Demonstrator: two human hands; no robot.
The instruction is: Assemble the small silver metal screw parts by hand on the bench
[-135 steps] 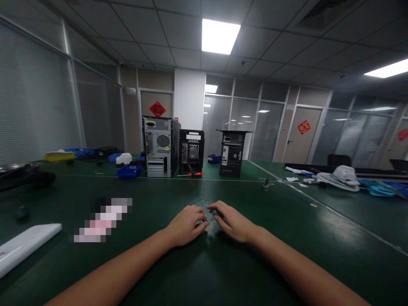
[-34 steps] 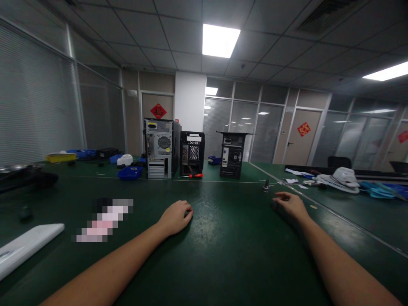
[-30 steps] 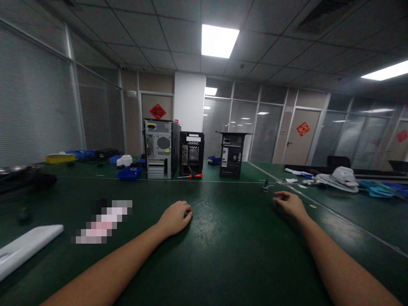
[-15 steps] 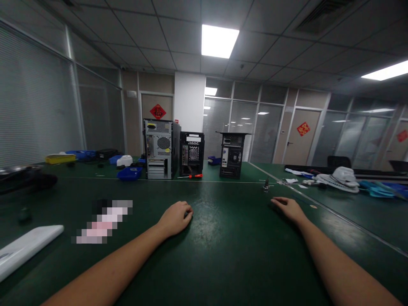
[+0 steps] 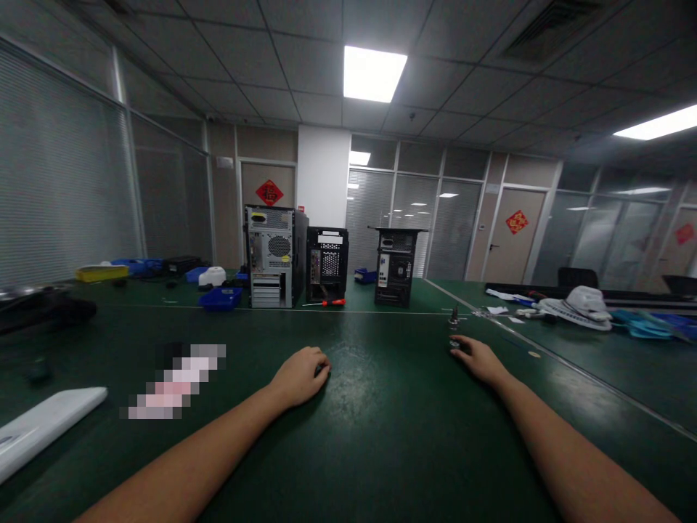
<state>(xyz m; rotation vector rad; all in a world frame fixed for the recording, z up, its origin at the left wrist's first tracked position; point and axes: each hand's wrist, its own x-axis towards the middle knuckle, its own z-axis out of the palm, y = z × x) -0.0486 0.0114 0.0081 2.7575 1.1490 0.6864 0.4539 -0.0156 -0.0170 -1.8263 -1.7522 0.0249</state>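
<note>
My left hand rests on the green table with its fingers curled under; whatever sits beneath them is hidden. My right hand is stretched out to the right. Its fingers lie fairly flat and reach a small metal part standing on the mat, with the fingertips at that part's base. I cannot see whether the fingers grip anything.
Three computer cases stand at the back, with a red-handled screwdriver before them. Blue trays and a yellow tray sit back left. A white panel lies near left. A white cap and tools lie right.
Since 4.5 s ago my hands have parted; the right one went out to the right. Over the last second it slid forward and left to the small metal part.
</note>
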